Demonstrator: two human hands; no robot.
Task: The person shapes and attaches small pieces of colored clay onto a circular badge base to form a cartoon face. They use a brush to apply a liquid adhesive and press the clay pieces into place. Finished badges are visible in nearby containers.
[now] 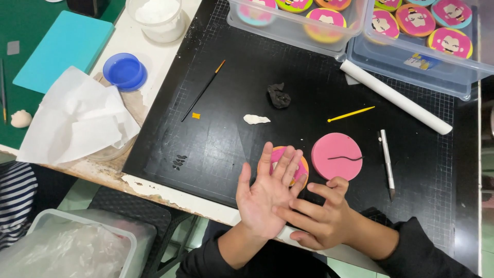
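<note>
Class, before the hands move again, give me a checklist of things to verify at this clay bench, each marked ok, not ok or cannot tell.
1. Left hand open, palm up: ok.
2. Right hand fingers on left palm: ok.
3. Clay between the hands: cannot tell.
4. Pink disc bears its thin black strand: ok.
5. Decorated disc fully visible: not ok, left hand covers it.
6. Craft knife lies clear of both hands: ok.

Mat [216, 139] left open; pink disc [337, 156], knife [387, 159] right.
</note>
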